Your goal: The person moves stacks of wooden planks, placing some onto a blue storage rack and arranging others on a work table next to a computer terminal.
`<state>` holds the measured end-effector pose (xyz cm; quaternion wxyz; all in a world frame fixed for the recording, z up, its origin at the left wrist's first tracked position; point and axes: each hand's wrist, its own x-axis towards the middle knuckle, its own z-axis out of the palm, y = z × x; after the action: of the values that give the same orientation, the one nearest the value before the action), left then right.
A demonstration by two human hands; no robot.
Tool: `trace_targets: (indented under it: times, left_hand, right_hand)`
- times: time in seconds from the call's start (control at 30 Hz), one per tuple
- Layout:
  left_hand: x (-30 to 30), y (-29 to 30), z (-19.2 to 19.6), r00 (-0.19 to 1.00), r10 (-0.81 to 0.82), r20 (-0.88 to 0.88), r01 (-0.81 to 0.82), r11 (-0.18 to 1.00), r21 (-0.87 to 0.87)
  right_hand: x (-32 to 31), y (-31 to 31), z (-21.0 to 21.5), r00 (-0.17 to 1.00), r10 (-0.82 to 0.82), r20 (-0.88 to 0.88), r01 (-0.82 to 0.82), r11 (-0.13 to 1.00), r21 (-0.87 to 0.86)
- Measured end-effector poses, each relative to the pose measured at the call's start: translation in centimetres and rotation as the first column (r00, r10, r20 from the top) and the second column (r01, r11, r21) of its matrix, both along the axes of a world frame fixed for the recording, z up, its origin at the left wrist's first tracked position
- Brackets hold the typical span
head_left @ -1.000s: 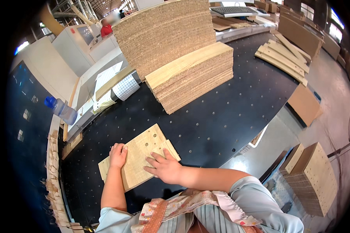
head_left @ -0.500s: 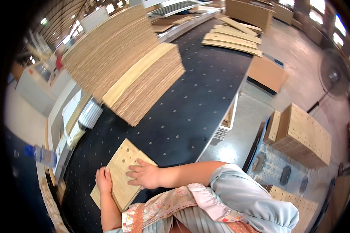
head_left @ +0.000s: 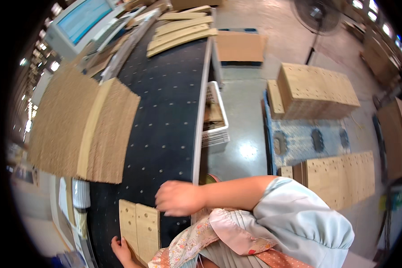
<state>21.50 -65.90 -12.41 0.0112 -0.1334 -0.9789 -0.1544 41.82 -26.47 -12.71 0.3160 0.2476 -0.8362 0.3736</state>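
Two pale plywood boards lie side by side on the black table (head_left: 163, 116): the left board (head_left: 128, 221) and the right board (head_left: 148, 228), each with drilled holes near its far end. Their near ends run behind my apron and arm. At the left board's outer edge is my left hand (head_left: 122, 251), its fingers apart and touching or almost touching the wood. My right hand (head_left: 179, 198) is off the boards, just beyond the right board's far right corner. Its fingers look bent but are blurred and partly hidden, and nothing shows in them.
Tall stacks of plywood panels (head_left: 109, 129) stand on the table's left. Loose wooden strips (head_left: 181, 30) lie at its far end. Right of the table are a white crate (head_left: 216, 136), a blue pallet (head_left: 295, 140) with stacked drilled boards (head_left: 319, 87), and a standing fan (head_left: 316, 13).
My right hand has lifted off the boards and moved right. My left hand is lower, still by the left board's edge. The view has swung right.
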Motion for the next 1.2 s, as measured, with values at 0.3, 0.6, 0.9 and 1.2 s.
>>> trace_targets:
  times: [0.3,0.6,0.9,1.2]
  left_hand:
    - [6.7,22.0,4.5,0.771,-0.62,-0.143,0.621,0.783,-0.046]
    - [7.1,47.7,2.5,0.661,-0.749,-0.047,0.749,0.654,0.105]
    - [4.6,63.0,-2.5,0.898,-0.44,0.0,0.425,0.867,-0.259]
    - [0.7,74.0,-2.0,0.925,-0.371,-0.078,0.347,0.912,-0.22]
  right_hand:
    - [20.7,9.4,-18.0,-0.033,-0.455,0.89,0.548,0.736,0.397]
    - [25.9,24.1,-26.9,-0.166,-0.059,0.984,0.613,0.776,0.149]
    - [34.8,37.4,-27.0,-0.274,-0.12,0.954,0.754,0.589,0.291]
    - [30.0,46.7,-29.3,0.069,-0.028,0.997,0.76,0.649,-0.034]
